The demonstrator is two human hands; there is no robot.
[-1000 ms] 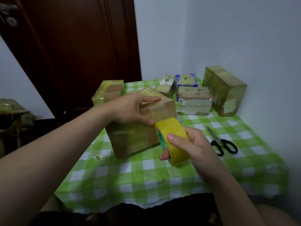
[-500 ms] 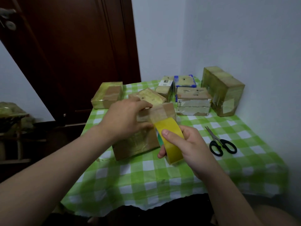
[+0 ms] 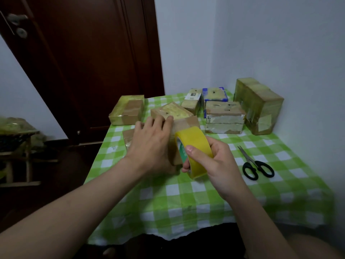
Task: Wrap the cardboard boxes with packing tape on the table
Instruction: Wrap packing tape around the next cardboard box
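step: taping the cardboard box point(image 3: 183, 124) at table point(image 3: 186, 193) centre | left hand point(image 3: 149, 144) spread flat, pressing the box | right hand point(image 3: 211, 161) grips the yellow tape roll point(image 3: 194, 146) against its near-right side | next, likely: draw tape around, keep tension

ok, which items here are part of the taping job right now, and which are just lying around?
In use:
- left hand, pressing on the cardboard box in front
- right hand, gripping the yellow tape roll
- the other boxes at the back, e.g. big box by the wall

Lying about:
- black scissors, untouched on the checked tablecloth
- brown door
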